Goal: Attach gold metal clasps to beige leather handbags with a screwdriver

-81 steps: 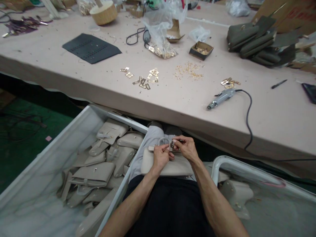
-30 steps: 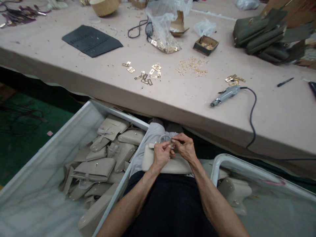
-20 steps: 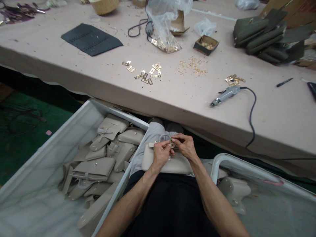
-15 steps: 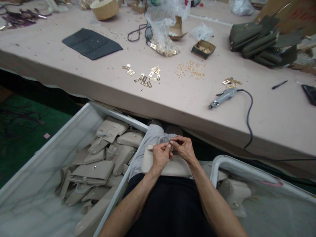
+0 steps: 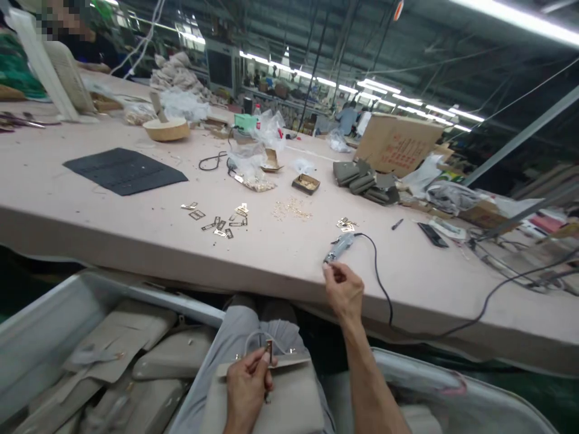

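On my lap lies a beige bag (image 5: 294,392) with a clear loop at its top edge. My left hand (image 5: 250,383) pinches a small gold metal plate (image 5: 269,349) at the bag's flap. My right hand (image 5: 344,289) is at the table's front edge, its fingers closed at the tip of a grey electric screwdriver (image 5: 340,247); whether they grip it is hard to tell. Gold plates (image 5: 346,224) lie just behind the screwdriver. More gold plates (image 5: 220,226) and scattered tiny gold pieces (image 5: 292,209) are on the table (image 5: 149,232).
A white bin (image 5: 154,293) of beige bags stands at left, another bin (image 5: 384,360) at right. On the table are a black sheet (image 5: 124,170), a small box (image 5: 306,184), dark green pieces (image 5: 362,181) and a phone (image 5: 433,235). The screwdriver cord (image 5: 382,283) hangs over the edge.
My right hand has left the bag and reached forward to the screwdriver. My left hand stays at the bag with the plate. The view has tilted up, showing more of the room.
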`<state>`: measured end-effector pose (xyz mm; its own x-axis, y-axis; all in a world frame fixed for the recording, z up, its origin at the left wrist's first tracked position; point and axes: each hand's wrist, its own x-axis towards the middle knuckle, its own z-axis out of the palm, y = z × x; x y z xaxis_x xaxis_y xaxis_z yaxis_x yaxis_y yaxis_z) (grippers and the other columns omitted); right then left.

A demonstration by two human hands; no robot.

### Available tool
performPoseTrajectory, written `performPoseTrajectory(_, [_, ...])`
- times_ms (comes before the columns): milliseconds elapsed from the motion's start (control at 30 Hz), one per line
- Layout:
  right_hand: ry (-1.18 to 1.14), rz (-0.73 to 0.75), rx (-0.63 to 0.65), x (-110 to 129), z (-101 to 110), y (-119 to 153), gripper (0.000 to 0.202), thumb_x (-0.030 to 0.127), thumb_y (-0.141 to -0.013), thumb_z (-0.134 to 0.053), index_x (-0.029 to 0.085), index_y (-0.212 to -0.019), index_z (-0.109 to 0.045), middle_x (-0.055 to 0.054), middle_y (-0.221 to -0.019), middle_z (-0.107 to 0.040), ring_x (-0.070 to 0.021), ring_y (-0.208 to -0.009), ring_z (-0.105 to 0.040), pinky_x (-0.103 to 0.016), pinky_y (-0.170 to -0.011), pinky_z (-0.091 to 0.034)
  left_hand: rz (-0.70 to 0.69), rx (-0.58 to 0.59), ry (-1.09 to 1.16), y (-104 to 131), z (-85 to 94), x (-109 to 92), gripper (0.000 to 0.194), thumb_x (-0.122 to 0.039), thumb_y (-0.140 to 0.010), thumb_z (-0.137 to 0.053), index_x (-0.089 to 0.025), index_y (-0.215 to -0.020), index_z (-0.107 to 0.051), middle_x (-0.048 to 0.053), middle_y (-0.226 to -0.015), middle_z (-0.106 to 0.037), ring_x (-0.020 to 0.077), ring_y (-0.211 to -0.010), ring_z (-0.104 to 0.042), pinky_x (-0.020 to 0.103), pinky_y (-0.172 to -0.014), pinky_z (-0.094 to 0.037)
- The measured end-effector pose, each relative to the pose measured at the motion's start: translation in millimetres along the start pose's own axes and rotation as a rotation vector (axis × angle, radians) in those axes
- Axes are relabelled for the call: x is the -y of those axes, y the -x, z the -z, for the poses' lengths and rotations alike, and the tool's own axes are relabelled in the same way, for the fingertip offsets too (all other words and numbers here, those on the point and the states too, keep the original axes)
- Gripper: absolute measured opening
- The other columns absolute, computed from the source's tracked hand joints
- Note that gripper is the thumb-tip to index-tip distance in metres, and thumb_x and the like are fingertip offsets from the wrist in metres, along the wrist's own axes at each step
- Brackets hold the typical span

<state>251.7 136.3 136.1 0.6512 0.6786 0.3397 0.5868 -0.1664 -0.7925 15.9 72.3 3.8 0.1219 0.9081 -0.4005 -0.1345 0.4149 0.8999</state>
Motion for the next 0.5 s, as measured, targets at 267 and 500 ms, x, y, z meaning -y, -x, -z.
performPoseTrajectory(267, [0.27, -0.391, -0.098, -26.3, -11.6, -135.8, 0.068, 0.034, -0.061, -0.089, 0.005, -0.118, -0.063, -0.036, -0.118, -0.065, -0.0495, -0.122, -0.059, -0.059, -0.105, -0.045, -0.026, -0.03, 0.003, -1.9, -1.4, -0.9, 0.068, -0.078, -0.057, -0.079, -0.013, -0.076, -0.079, 0.0, -0.037, -0.054, 0.0142, -0.036, -0.049, 0.026, -0.037, -0.046])
performPoseTrajectory(500, [-0.296, -0.493, -0.031, -37.6, -20.6, -144.6, 0.028, 0.034, -0.065, -0.075, 0.02, -0.08, -0.057, -0.003, -0.063, -0.057, -0.0265, -0.066, -0.063, -0.038, -0.053, -0.056, -0.031, 0.029, -0.02, -1.0, 1.0, -2.5, 0.06, -0.074, -0.066, -0.076, -0.015, -0.072, -0.077, 0.001, -0.041, -0.056, 0.0144, -0.036, -0.05, 0.026, -0.039, -0.041])
